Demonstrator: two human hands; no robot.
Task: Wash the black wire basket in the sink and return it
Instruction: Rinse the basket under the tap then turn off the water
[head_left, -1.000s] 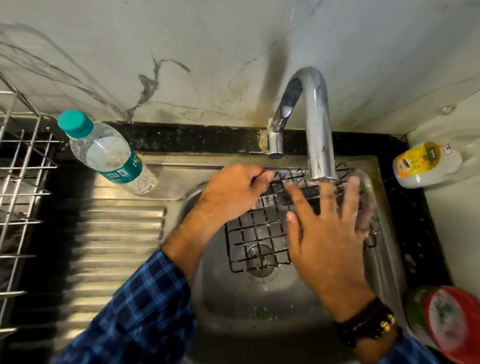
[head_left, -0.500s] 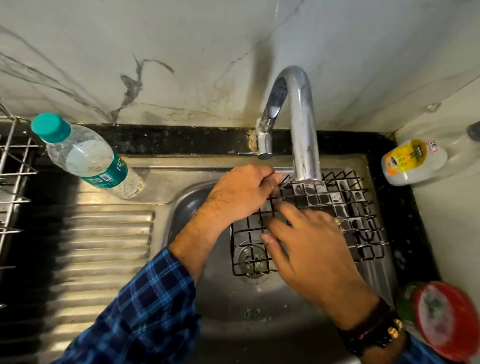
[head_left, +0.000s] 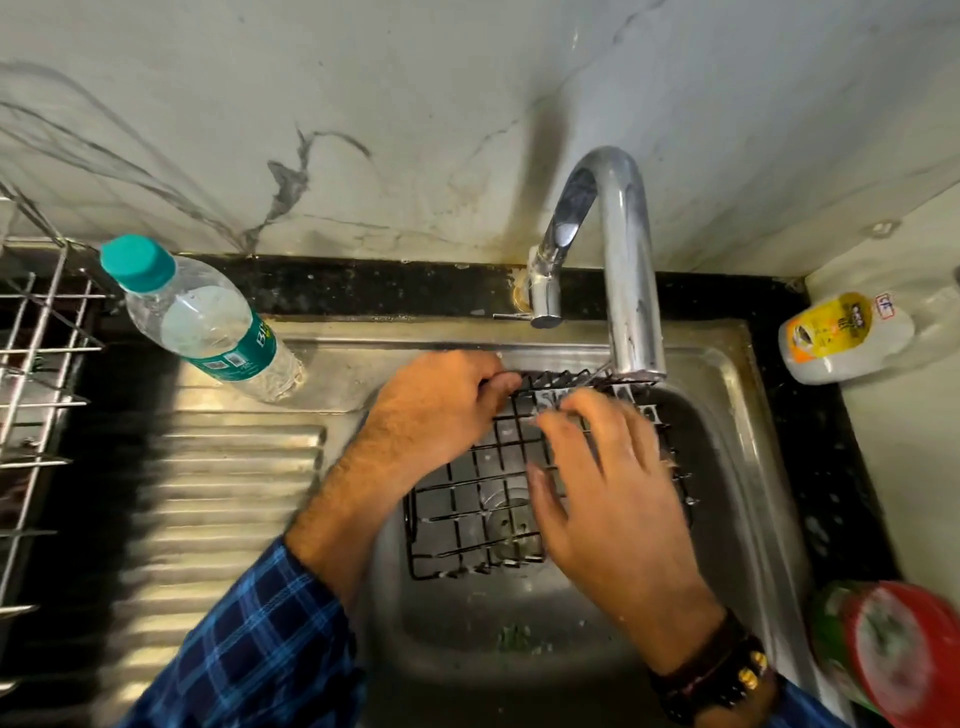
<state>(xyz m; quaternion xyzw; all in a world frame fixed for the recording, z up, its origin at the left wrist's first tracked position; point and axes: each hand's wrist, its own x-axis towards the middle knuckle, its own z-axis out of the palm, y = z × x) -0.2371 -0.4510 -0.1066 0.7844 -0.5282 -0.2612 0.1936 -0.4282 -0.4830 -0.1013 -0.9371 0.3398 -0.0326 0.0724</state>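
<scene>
L hand (head_left: 441, 410) grips basket (head_left: 460, 519) rim | R hand (head_left: 608, 493) flat on top | basket shifted left

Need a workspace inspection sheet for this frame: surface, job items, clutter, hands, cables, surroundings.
Surface: steel sink with ribbed drainboard, set in a black counter; green bits in the bowl.
Job's things: black wire basket in the bowl, under the tap, over the drain.
Clutter: water bottle on the drainboard's back edge; yellow-labelled bottle lying at the right; red-topped container front right; wire rack far left.
Grippers: left hand grips the basket's far left rim; right hand lies on the mesh, fingers spread.
Cables: nothing seen.
Surroundings: marbled wall behind, stained near the tap.
</scene>
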